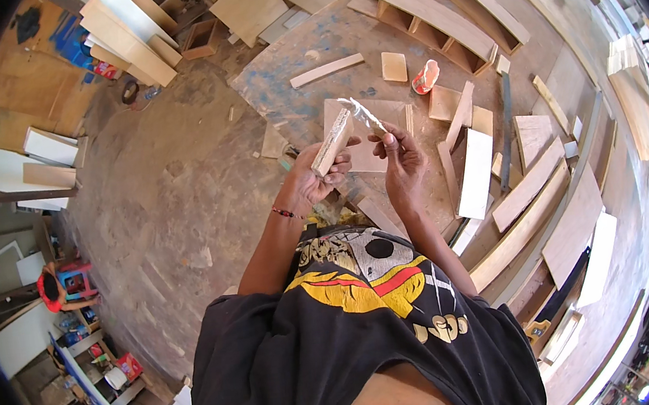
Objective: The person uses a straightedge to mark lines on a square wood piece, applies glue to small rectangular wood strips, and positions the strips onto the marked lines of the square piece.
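left hand (314,178) clamped around small wood block (332,142), edge up | right hand (401,160) fingers pinched on thin white strip (360,113) just beside block | above cluttered workbench (289,81)

Bright even daylight, soft shadows, strong fisheye bending, dark rim

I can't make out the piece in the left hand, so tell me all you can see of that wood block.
The wood block is a short, thick, pale offcut, with a rough, speckled edge facing up. The left hand grips its lower end, tilting it up and to the right above the floor. The white-smeared stick in the right hand reaches its top end.
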Available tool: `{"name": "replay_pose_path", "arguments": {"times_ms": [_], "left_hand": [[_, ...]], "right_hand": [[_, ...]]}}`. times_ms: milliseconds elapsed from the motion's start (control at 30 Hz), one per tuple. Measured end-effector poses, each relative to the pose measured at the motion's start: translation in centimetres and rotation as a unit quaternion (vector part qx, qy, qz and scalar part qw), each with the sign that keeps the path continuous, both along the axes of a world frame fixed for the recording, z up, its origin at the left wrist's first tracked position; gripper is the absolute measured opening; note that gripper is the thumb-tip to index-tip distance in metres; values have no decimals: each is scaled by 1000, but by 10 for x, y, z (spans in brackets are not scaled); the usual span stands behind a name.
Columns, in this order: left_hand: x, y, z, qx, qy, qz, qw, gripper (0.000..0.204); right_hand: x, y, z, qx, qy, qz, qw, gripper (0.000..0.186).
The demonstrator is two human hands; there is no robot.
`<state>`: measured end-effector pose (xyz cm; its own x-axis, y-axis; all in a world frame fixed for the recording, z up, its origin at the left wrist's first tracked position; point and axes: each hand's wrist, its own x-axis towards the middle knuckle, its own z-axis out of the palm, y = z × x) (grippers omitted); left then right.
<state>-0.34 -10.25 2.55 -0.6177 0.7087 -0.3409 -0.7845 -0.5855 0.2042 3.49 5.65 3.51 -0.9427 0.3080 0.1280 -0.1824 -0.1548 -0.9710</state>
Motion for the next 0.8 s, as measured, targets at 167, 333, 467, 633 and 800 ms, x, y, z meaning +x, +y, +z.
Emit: {"name": "replay_pose_path", "arguments": {"times_ms": [167, 333, 467, 633, 800], "left_hand": [[3, 9, -11, 132, -11, -30, 991, 36], [3, 12, -17, 100, -53, -21, 993, 36], [6, 11, -9, -64, -25, 18, 997, 33], [11, 19, 2, -141, -52, 43, 988, 34], [7, 13, -12, -37, -31, 3, 999, 31]], "right_hand": [[-4, -4, -13, -31, 16, -5, 999, 24], [7, -10, -14, 54, -2, -13, 998, 18], [14, -16, 0, 180, 24, 2, 983, 13], [18, -16, 18, 222, 52, 10, 974, 9], [8, -4, 14, 241, 24, -65, 968, 9]]}}
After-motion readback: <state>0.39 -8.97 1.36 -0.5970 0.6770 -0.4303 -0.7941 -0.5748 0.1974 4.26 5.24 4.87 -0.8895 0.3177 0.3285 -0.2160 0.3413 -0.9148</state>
